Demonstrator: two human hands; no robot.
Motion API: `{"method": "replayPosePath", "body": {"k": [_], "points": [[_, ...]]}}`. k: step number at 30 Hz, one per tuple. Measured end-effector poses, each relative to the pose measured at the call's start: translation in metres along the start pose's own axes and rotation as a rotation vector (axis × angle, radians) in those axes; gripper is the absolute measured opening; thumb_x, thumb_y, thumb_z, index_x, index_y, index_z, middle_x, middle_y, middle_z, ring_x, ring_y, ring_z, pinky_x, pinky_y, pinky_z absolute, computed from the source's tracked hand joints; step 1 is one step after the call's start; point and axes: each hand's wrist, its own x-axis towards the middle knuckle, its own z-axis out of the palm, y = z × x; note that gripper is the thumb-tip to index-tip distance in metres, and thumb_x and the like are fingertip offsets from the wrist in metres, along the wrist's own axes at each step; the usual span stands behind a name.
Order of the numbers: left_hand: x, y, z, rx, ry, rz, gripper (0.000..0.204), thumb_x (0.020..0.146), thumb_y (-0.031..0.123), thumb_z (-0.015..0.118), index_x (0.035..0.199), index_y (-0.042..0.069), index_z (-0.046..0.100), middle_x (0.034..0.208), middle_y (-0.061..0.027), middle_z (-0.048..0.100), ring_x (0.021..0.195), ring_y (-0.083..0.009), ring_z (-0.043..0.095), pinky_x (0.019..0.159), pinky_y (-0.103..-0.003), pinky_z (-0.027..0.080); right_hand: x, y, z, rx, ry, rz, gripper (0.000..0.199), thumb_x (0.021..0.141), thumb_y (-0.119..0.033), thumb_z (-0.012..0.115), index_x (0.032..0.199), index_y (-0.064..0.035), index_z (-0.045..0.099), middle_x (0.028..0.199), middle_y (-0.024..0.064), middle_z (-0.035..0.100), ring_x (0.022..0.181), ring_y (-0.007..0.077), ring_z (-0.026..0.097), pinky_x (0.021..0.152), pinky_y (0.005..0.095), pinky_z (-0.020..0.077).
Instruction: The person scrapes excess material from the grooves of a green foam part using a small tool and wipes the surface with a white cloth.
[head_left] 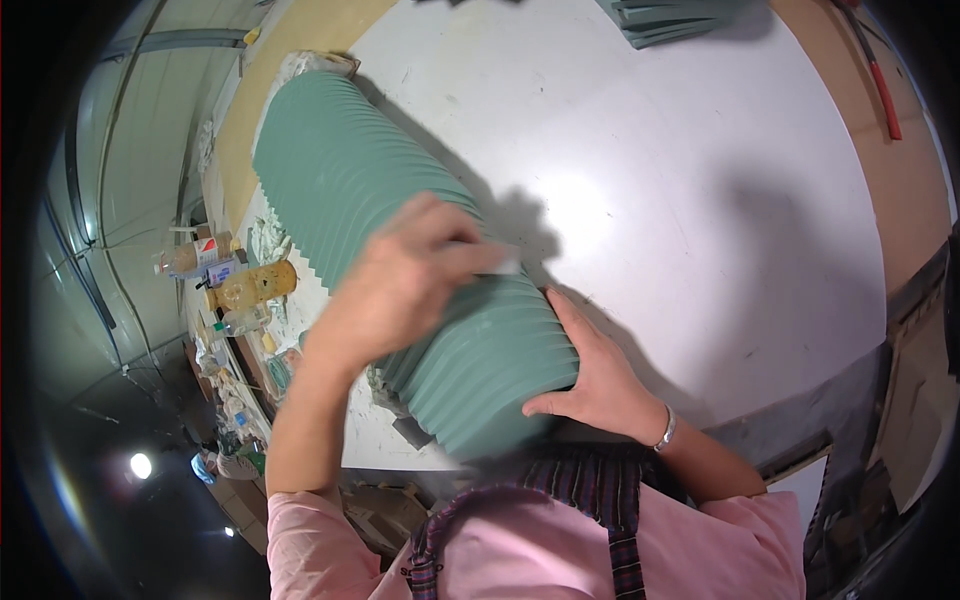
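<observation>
At the far left edge of the worktop (700,200) you have a clutter of bottles (205,262) and an amber jar (257,284), well apart from your hands. Just right of these lies the long green pleated bellows (350,180), a ribbed sleeve running from the far left down toward your body, its near end reaching the worktop's near edge.

Your left hand (400,290) is over the middle of the bellows, blurred by motion. Its fingers (445,245) are curled together and seem to pinch a small pale thing (500,262) at their tips, held against the pleats; what that thing is you cannot tell from this view.

Your right hand (590,375) lies flat against the near end of the bellows on its right side, fingers pressed together and stretched along the last folds, thumb tucked under the edge, steadying it. A bracelet (667,430) sits on that wrist.

Judging by where your left hand is, the work has reached about the midpoint of the sleeve's length; nothing visible tells treated pleats from untreated ones, so which half remains is unclear.

At the far right, a second green pleated piece (670,20) lies at the far edge, untouched, and a red-handled tool (880,85) rests beyond it.
</observation>
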Motion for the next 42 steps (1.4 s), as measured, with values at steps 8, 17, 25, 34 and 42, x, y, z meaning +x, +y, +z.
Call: {"method": "replayPosePath", "body": {"k": [8,17,25,34,42], "points": [[-0.013,0.000,-0.019,0.066,0.071,-0.113,0.034,0.071,-0.006,0.073,0.103,0.005,0.076,0.092,-0.0090,0.065,0.088,-0.0276,0.060,0.076,-0.038,0.052,-0.003,0.001,0.001,-0.049,0.021,-0.008,0.116,0.067,-0.038,0.090,0.152,0.0074,0.026,0.153,0.0309,0.036,0.142,0.0421,0.038,0.117,0.0419,0.0340],[-0.046,-0.016,-0.022,-0.192,0.202,-0.348,0.041,0.072,-0.012,0.072,0.109,0.005,0.076,0.100,-0.0085,0.066,0.093,-0.0222,0.063,0.080,-0.031,0.052,-0.008,0.006,0.014,-0.100,0.069,-0.116,0.123,0.068,-0.039,0.090,0.156,0.0055,0.017,0.156,0.0312,0.030,0.144,0.0432,0.036,0.117,0.0420,0.0340],[-0.064,-0.024,-0.021,-0.319,0.371,-0.369,0.035,0.078,-0.010,0.071,0.111,0.000,0.074,0.103,-0.0088,0.066,0.093,-0.0171,0.062,0.081,-0.027,0.050,-0.008,0.009,0.015,-0.095,0.065,-0.131,0.124,0.067,-0.040,0.091,0.156,0.0053,0.017,0.158,0.0295,0.028,0.144,0.0421,0.035,0.117,0.0417,0.0346],[-0.061,-0.025,-0.016,-0.278,0.408,-0.407,0.035,0.079,-0.008,0.072,0.112,0.002,0.073,0.107,-0.0087,0.068,0.097,-0.0182,0.063,0.085,-0.029,0.049,-0.008,0.014,0.019,-0.087,0.062,-0.110,0.124,0.066,-0.044,0.091,0.155,0.0052,0.020,0.158,0.0274,0.029,0.145,0.0397,0.036,0.118,0.0409,0.0332],[0.009,-0.002,0.005,0.086,0.033,0.001,0.038,0.071,-0.010,0.070,0.106,0.005,0.074,0.100,-0.0091,0.064,0.093,-0.0285,0.060,0.079,-0.038,0.052,-0.004,0.009,0.015,-0.073,0.030,-0.093,0.124,0.066,-0.044,0.091,0.155,0.0052,0.020,0.158,0.0271,0.030,0.145,0.0395,0.036,0.118,0.0410,0.0324]]}}
